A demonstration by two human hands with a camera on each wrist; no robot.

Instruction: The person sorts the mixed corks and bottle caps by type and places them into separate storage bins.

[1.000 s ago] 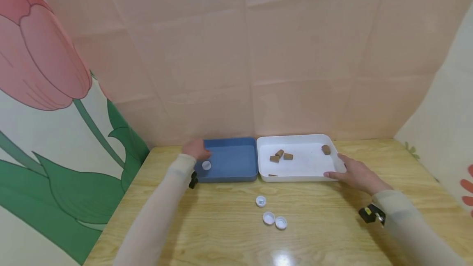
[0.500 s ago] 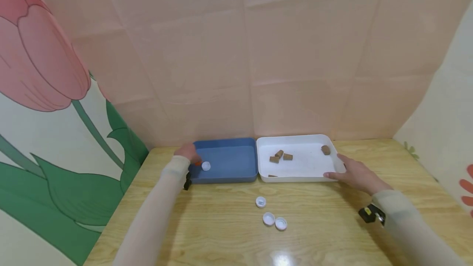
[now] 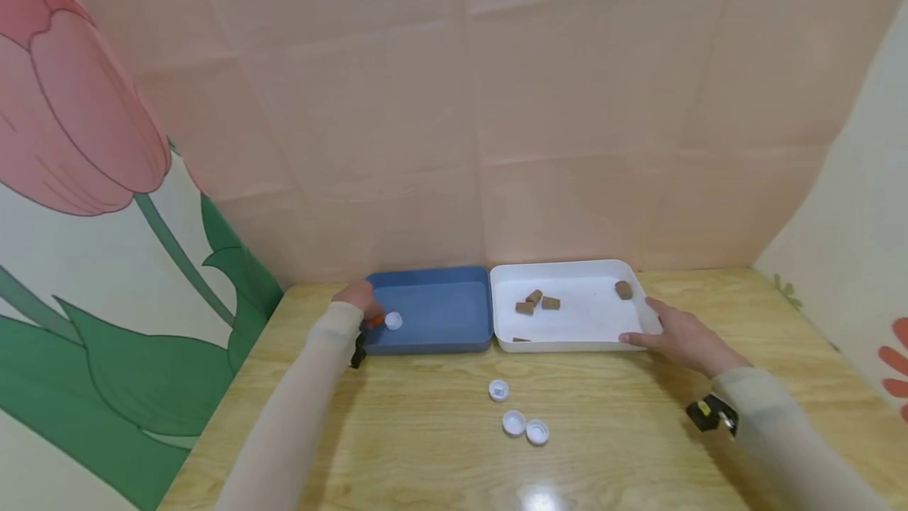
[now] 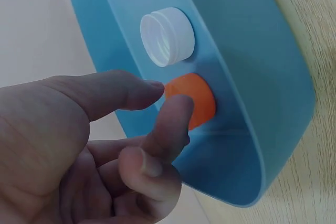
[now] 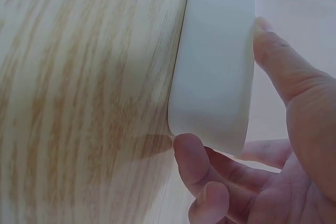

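Observation:
My left hand is at the left end of the blue tray. Its thumb and index finger pinch an orange bottle cap low in the tray, and the index fingertip partly hides it. Beside it on the tray floor sits a white bottle cap, open side up. On the other side, my right hand holds the front right corner of the white tray. The thumb lies along the rim and the fingers curl at the corner. Inside the white tray lie several brown corks.
Two white caps lie side by side on the wooden table, the left cap touching the right cap. Another white cap lies nearer the trays. A pinkish cloth wall stands close behind both trays, which stand end to end.
My left hand has moved left and slightly down in the blue tray, and the orange cap has come into sight beside the white one. My right hand stays at the white tray's corner.

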